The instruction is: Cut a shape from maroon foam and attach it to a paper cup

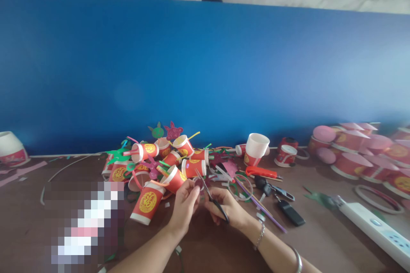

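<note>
My right hand (pixel 229 207) grips a pair of scissors (pixel 220 210) with black handles, its fingers around the loops. The thin blades point up and to the left, towards my left hand (pixel 184 204). Thumb and fingertips of that hand pinch a small purplish piece (pixel 199 182), thin like paper or foam; its exact shape is too small to tell. Just beyond my hands lies a heap of red and white paper cups (pixel 147 200) with yellow emblems. Coloured strips and a green cut-out (pixel 119 156) are stuck on or lie among them.
A blue partition (pixel 205 68) closes off the table's far side. Right of my hands are a white cup stack (pixel 258 145), a red-orange tool (pixel 262 172), keys (pixel 263 187), a purple stick (pixel 270 216) and a power strip (pixel 376 222). Pink-topped cups (pixel 350 164) crowd the far right.
</note>
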A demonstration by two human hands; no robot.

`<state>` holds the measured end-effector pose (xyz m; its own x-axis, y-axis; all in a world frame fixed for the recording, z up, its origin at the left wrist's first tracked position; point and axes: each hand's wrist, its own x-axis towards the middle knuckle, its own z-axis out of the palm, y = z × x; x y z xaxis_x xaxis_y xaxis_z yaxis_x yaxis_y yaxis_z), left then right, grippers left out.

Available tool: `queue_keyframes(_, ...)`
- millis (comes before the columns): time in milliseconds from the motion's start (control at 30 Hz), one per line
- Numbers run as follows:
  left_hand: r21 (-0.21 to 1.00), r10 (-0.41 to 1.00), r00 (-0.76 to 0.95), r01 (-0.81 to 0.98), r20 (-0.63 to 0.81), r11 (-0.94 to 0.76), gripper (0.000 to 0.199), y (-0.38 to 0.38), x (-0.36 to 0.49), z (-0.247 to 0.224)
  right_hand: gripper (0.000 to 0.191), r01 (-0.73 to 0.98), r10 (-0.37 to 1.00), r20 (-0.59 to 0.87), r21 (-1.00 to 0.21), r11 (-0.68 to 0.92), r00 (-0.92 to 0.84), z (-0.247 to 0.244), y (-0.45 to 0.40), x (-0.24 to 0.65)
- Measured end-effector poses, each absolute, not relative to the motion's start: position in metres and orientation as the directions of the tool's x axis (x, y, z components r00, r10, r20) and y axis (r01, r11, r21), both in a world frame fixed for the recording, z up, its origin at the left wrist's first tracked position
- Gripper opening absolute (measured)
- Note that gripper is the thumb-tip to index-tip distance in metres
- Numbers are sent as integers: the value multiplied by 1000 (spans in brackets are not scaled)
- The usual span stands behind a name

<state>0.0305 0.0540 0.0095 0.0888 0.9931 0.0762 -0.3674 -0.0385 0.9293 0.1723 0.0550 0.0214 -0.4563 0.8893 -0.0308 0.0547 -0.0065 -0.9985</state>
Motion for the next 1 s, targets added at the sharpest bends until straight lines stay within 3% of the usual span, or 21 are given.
queue_keyframes(1000,939,995,64,-341,77,-51,34,54,30,7,32,80,890,-27,-997,11,-456,20,56,174)
